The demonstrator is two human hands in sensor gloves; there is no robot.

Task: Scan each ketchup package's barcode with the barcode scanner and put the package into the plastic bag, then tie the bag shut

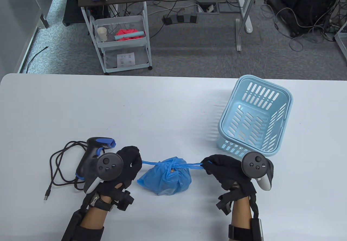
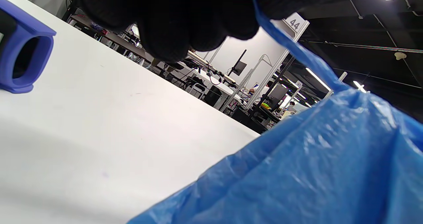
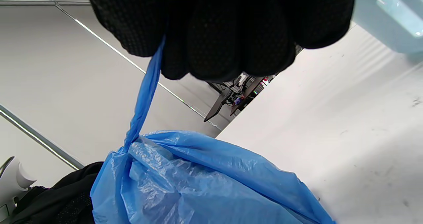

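A blue plastic bag (image 1: 164, 179) sits bunched on the white table (image 1: 151, 108) between my hands, something orange showing at its gathered top. My left hand (image 1: 129, 161) grips the bag's left handle (image 1: 148, 162), pulled taut. My right hand (image 1: 217, 167) grips the right handle (image 1: 193, 166), also taut. In the left wrist view my curled fingers (image 2: 185, 22) hold the blue strip (image 2: 297, 57) above the bag (image 2: 314, 171). The right wrist view shows my fingers (image 3: 224, 29) clenched on the handle strip (image 3: 145, 92) above the bag (image 3: 198, 184). The black and blue barcode scanner (image 1: 90, 154) lies left of my left hand.
A light blue slotted basket (image 1: 254, 119) stands at the right, close behind my right hand. The scanner's black cable (image 1: 58, 167) coils at the left near the table's front. Beyond the table's far edge stands a white cart (image 1: 122, 43).
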